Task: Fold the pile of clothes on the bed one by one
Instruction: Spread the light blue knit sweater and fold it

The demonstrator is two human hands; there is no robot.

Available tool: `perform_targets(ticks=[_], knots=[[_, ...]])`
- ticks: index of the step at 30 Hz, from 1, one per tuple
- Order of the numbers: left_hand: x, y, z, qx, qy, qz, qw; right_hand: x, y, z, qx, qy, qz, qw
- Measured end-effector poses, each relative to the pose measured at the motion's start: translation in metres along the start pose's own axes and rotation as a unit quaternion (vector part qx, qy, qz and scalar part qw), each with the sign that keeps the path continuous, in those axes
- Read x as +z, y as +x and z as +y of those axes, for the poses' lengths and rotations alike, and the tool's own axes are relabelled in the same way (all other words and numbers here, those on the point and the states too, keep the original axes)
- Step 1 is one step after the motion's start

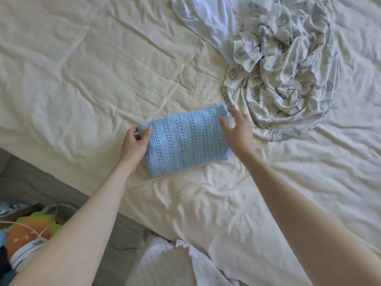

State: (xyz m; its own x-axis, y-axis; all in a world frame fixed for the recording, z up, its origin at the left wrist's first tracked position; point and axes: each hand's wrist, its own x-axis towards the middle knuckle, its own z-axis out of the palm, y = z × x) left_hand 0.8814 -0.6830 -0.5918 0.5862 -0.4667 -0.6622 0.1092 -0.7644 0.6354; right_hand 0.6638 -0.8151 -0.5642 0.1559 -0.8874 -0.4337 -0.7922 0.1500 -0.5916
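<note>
— So, from the head camera, where's the piece being folded?

— Right in the middle of the bed (pixel 82 65). It's a blue knit (pixel 185 141), already folded into a thick rectangle, lying flat on the cream sheet close to the near edge.

— And the hands?

— The left hand (pixel 135 144) pinches the knit's left end, thumb on top and fingers curled round the edge. The right hand (pixel 237 133) is at the right end with fingers spread and fairly straight; the fingertips look to be on or just over the knit's top right corner. I can't tell for certain if they press it. It grips nothing.

— What about the other clothes?

— A crumpled pile (pixel 288 65) sits up and to the right, well within reach. Mostly it's a white printed cloth (pixel 284 83) with small grey drawings, bunched into swirls; its nearest fold lies just beside the knit's right corner. Behind it, a pale blue garment (pixel 206 19) spreads flat towards the top edge.

— Anything off the bed?

— Lower left, on the floor side, there's an orange and green soft toy (pixel 33 230) with thin cords across it. At the bottom centre I see white and pinkish fabric (pixel 171 263), blurred, which I can't identify.
</note>
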Motion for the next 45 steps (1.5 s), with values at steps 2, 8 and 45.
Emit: perform_targets(ticks=[2, 8, 45], knots=[[0.003, -0.006, -0.007, 0.023, 0.020, 0.007, 1.000, 0.015, -0.012, 0.011, -0.082, -0.121, -0.007, 0.989], [0.010, -0.006, -0.020, -0.130, -0.042, 0.050, 0.989, 0.032, -0.013, 0.040, -0.025, -0.068, -0.006, 0.997], [-0.056, -0.198, 0.070, -0.053, -0.094, -0.150, 0.983, -0.159, -0.176, 0.041, 0.218, 0.425, -0.199, 0.855]])
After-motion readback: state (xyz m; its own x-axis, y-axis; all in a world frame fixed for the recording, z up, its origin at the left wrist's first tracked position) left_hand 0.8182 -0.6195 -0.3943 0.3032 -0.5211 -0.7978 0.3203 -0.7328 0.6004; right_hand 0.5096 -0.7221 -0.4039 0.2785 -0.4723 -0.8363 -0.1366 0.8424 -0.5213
